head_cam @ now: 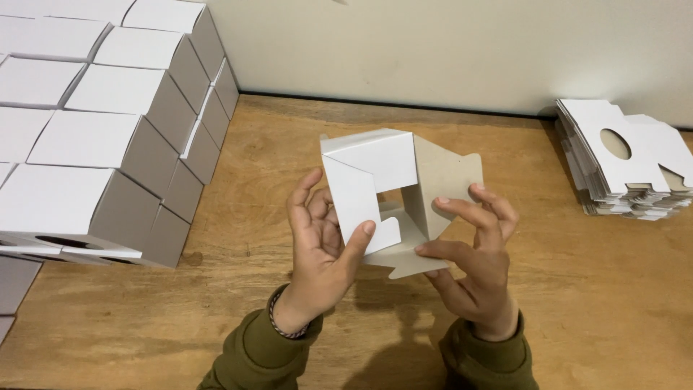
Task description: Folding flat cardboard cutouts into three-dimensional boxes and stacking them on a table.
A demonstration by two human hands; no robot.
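Above the middle of the wooden table (577,289), the half-folded white carton (375,180) stood upright between both hands, left hand (321,242) clamped on its front flap, right hand (473,253) pinching its brown inner flap.

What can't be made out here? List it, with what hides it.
Head view only:
- Far side of the half-folded white box: turned away, partly covered by the left hand and right hand.
- Stack of finished boxes: cut off by the left edge.
- Pile of flat blanks: cut off by the right edge.
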